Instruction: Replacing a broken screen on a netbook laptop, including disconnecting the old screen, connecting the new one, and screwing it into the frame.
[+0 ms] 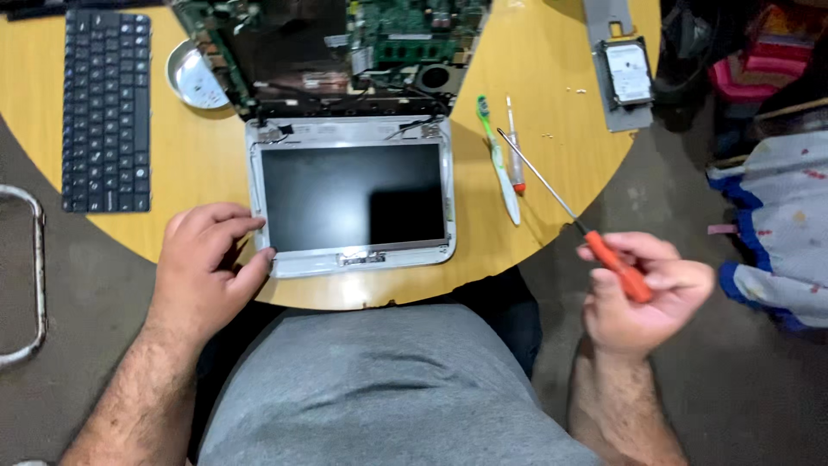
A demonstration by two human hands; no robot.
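Observation:
A dismantled laptop lies on the round wooden table [535,69]. Its dark screen panel [352,194] in a white frame faces up near the table's front edge, and the bare green circuit board [405,34] lies behind it. My left hand [207,263] touches the near left corner of the screen frame with fingertips and thumb. Off the table's right edge, my right hand [642,289] grips the handle of an orange screwdriver [565,211]. Its long metal shaft points up and left over the table.
A loose black keyboard [106,108] lies at the left, with a small round metal dish [194,78] beside it. A green and white toothbrush [500,160] and a small screwdriver [514,147] lie right of the screen. A hard drive [627,73] sits on a grey bracket at back right.

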